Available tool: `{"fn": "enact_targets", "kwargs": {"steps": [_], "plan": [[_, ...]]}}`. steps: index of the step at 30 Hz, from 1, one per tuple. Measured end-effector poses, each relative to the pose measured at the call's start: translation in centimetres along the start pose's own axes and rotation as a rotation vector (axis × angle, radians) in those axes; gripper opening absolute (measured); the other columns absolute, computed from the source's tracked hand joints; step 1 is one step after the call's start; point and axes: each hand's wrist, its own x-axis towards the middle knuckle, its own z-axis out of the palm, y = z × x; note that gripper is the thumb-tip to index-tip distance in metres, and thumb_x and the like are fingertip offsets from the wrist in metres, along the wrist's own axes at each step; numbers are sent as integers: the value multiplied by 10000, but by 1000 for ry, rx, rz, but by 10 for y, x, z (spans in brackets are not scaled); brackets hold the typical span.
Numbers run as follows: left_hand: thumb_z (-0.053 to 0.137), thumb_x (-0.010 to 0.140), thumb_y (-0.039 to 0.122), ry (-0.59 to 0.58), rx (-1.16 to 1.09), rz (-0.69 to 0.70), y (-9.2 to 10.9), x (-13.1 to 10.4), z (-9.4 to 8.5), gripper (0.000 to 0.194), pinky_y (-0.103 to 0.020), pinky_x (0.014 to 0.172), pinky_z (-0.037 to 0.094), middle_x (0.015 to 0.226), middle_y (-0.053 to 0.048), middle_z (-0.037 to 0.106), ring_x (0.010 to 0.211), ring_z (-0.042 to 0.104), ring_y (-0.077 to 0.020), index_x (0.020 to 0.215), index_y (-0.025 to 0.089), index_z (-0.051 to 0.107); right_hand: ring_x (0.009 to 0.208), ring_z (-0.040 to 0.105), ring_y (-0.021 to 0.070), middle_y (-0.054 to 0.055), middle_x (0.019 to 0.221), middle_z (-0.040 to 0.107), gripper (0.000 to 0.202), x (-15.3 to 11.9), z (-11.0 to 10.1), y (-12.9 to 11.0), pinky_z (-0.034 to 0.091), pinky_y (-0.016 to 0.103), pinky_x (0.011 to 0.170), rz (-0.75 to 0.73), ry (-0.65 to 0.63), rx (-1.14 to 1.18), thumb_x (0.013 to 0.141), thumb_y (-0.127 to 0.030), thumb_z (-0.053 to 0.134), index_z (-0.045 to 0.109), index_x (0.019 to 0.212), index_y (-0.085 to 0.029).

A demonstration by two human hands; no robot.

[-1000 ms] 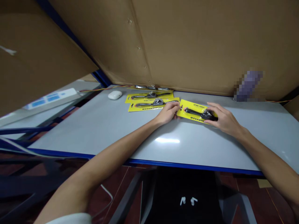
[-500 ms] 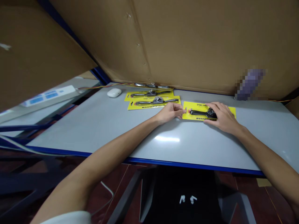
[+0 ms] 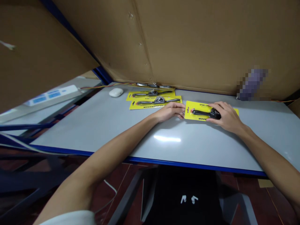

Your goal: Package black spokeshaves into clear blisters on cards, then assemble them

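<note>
A spokeshave in a yellow blister pack (image 3: 198, 112) lies at the right of the grey table, lettering facing up. My right hand (image 3: 226, 117) is closed over its middle and right part, thumb at the near edge and fingers at the far edge, hiding much of the tool. Just left of the pack is my left hand (image 3: 172, 111), its fingers stretched towards the card's left edge and slightly apart, with nothing held. Behind that hand lie more packed spokeshaves: a near pack (image 3: 154, 102), one behind it (image 3: 152, 93), and another (image 3: 153, 85) against the cardboard wall.
A white earbud case (image 3: 116, 92) sits at the table's back left. A power strip (image 3: 53, 95) rests on the neighbouring surface. A cardboard wall (image 3: 192, 43) closes off the back, and a blurred purple object (image 3: 252, 84) stands at the right. Two white earbuds (image 3: 189, 199) show below the table.
My left fingers have let go of the card's left end, which is now uncovered. My right hand keeps its hold, and the pack has shifted slightly.
</note>
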Motion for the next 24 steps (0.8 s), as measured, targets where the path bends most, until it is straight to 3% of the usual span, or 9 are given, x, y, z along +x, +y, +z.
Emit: {"fn": "enact_targets", "kwargs": {"steps": [13, 18, 24], "plan": [[810, 841, 224, -35, 167, 28, 5, -2, 2, 130, -279, 792, 607, 820, -62, 758, 727, 719, -126, 880, 113, 755, 1063, 665, 349, 150, 1269, 720, 610, -1, -8, -3, 533, 515, 928, -32, -35, -70, 939, -651, 650, 668, 1370, -220], [714, 860, 156, -43, 230, 28, 9, -2, 5, 56, -233, 676, 563, 699, -40, 721, 649, 689, -114, 828, 120, 687, 1072, 682, 348, 143, 1258, 738, 601, 1, -12, -6, 542, 497, 913, -40, -46, -89, 940, -663, 642, 677, 1348, -223], [704, 881, 278, -25, 314, 1, 13, -1, 10, 169, -200, 515, 454, 596, -19, 678, 537, 603, -106, 804, 155, 618, 964, 707, 321, 129, 1152, 766, 552, 1, -9, -5, 535, 442, 801, -23, -65, -87, 950, -694, 598, 704, 1215, -221]]}}
